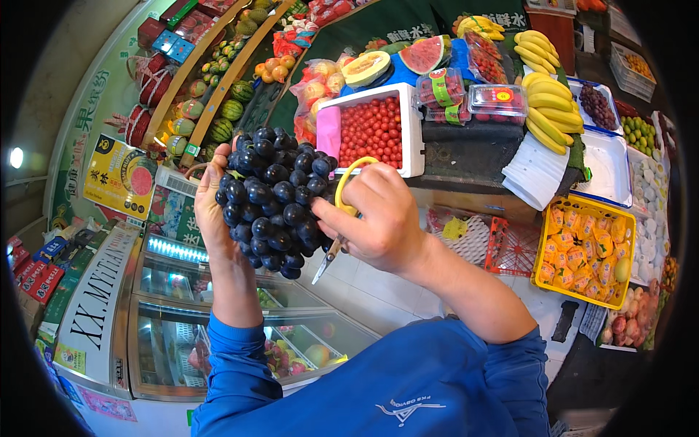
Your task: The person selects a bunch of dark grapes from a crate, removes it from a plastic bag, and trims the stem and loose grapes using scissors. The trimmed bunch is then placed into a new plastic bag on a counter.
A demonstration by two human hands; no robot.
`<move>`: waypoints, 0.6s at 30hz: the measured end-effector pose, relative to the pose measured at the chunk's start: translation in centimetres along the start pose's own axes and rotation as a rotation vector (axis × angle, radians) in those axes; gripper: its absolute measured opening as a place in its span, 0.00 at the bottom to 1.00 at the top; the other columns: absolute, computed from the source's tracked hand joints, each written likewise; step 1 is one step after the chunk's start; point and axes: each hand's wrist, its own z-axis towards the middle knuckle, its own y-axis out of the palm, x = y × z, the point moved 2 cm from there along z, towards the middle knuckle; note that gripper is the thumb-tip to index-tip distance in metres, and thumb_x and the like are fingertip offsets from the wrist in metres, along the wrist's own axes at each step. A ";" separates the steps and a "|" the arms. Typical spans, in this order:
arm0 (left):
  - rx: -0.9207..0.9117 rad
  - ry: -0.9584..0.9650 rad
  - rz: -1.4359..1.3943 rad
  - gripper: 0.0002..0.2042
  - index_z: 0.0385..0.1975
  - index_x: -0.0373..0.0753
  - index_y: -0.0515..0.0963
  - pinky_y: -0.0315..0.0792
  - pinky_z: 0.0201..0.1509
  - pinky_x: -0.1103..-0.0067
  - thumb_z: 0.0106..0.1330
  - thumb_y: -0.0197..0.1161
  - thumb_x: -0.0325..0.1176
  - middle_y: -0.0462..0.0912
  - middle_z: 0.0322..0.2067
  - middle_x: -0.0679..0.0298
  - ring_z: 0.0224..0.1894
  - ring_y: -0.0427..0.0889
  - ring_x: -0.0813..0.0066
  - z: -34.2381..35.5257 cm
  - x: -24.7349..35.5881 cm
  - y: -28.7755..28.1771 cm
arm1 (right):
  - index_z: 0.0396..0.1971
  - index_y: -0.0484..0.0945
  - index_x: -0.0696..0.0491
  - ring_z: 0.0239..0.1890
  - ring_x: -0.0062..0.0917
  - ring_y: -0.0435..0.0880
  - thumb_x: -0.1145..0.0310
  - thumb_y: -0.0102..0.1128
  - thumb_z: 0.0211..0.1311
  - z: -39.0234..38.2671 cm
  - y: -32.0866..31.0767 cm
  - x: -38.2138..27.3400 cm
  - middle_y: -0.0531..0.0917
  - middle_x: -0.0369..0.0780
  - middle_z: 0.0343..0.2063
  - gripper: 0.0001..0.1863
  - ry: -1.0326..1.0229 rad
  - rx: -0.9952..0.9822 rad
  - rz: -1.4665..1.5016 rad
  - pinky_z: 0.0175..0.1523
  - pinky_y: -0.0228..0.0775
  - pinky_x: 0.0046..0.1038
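Observation:
A large bunch of dark purple-black grapes (273,197) hangs in the air in front of me. My left hand (212,195) grips it from the left side, fingers near the top of the bunch; part of that grip is hidden behind the berries. On the right, my right hand (378,211) is closed around a pair of scissors (339,191) with yellow handles. Their pointed metal blades angle down and to the left, just beside the lower right berries. I cannot tell whether the blades touch the grapes.
Beyond my hands stands a white foam box (413,138) of small red tomatoes. Bananas (551,102) and clear fruit packs (497,102) lie to its right. A yellow crate (539,273) holds orange-wrapped fruit. At lower left is a glass display case (171,280).

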 end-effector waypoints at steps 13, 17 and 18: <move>0.108 0.039 0.050 0.13 0.52 0.33 0.77 0.80 0.62 0.60 0.80 0.50 0.35 0.83 0.54 0.53 0.55 0.84 0.60 -0.8 -0.5 -1.6 | 0.33 0.85 0.53 0.27 0.28 0.73 0.73 0.66 0.44 -1.0 0.6 -0.9 0.69 0.34 0.21 0.12 -0.004 0.094 -0.056 0.43 0.70 0.33; 0.128 0.053 0.006 0.13 0.52 0.33 0.76 0.79 0.63 0.58 0.81 0.49 0.34 0.83 0.54 0.53 0.55 0.84 0.60 -0.9 -0.7 -2.4 | 0.33 0.84 0.52 0.27 0.29 0.73 0.71 0.73 0.38 -1.6 -0.3 -0.9 0.70 0.34 0.21 0.16 0.069 0.125 -0.059 0.42 0.69 0.34; 0.133 0.045 -0.025 0.13 0.52 0.34 0.76 0.79 0.63 0.57 0.81 0.49 0.34 0.83 0.54 0.53 0.56 0.83 0.60 -0.8 -0.6 -2.6 | 0.33 0.84 0.52 0.27 0.29 0.73 0.71 0.73 0.39 -2.1 -0.8 -0.6 0.70 0.34 0.21 0.16 0.083 0.141 -0.054 0.42 0.69 0.35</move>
